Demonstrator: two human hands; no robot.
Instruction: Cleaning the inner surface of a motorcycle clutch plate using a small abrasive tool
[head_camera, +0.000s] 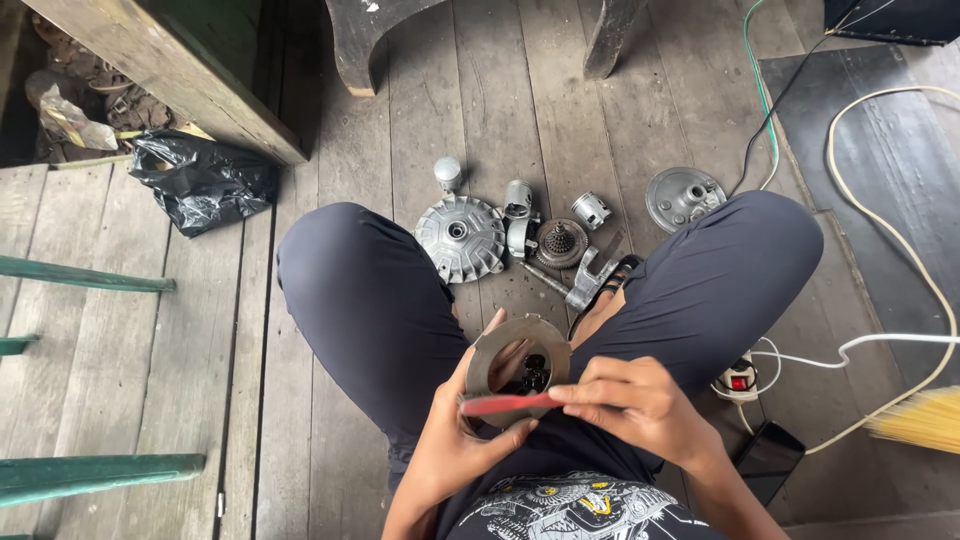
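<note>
The person wears dark navy trousers (370, 300) of a smooth, matte cloth, which crease softly at the bent knees and cover both legs down out of view. The black T-shirt (560, 500) carries a printed graphic in white and grey line work with small yellow accents across the chest. Both forearms are bare, since the sleeves end above what the camera takes in, and neither the left hand (460, 430) nor the right hand (640, 405) shows a ring, a watch or a glove.
</note>
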